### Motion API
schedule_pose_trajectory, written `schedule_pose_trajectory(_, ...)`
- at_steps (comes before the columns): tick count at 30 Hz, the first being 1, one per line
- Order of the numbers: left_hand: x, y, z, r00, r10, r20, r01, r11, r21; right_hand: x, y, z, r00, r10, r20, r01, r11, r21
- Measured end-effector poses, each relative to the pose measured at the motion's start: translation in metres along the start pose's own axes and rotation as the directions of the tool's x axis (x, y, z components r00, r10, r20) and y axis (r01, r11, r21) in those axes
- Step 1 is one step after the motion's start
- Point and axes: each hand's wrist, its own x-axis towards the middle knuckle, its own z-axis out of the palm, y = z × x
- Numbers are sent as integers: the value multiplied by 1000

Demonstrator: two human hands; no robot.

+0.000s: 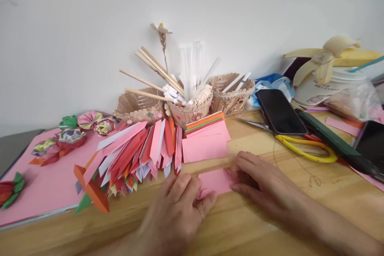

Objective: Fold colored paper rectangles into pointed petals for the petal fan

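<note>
A small pink sheet of paper (216,181) lies on the wooden table between my hands. My left hand (181,204) is closed on its left end, with a ring on one finger and the thumb over the near edge. At the right end, my right hand (255,176) pinches the paper between thumb and curled fingers. Just behind it sits a stack of cut pink sheets (205,148) with orange and green ones among them. Many folded paper strips (135,152) in red, pink, white and orange are heaped left of that stack.
Craft baskets (192,114) holding sticks and straws stand against the wall. Right lie yellow-handled scissors (306,150), a phone (282,111), a dark green cutter (336,140) and a loose thread. A peeled banana (339,54) rests on a lidded cup. Folded paper flowers (72,138) sit left on pink card.
</note>
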Motion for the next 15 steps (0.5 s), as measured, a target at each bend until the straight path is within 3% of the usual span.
schedule_pose_trajectory(4, -4, 1, 6, 998, -55, 5, 55, 998, -34, -1, -6, -5, 991, -132, 6, 131, 990, 47)
schedule_pose_trajectory(9, -6, 0, 6, 999, -41, 8, 41, 999, -16, -3, -15, -10, 921, -383, 68, 389, 904, -179)
schedule_pose_trajectory(15, -6, -7, -7, 1000, 16, 4, -16, 1000, 17, -3, -7, -18, 914, -378, 146, 402, 891, -210)
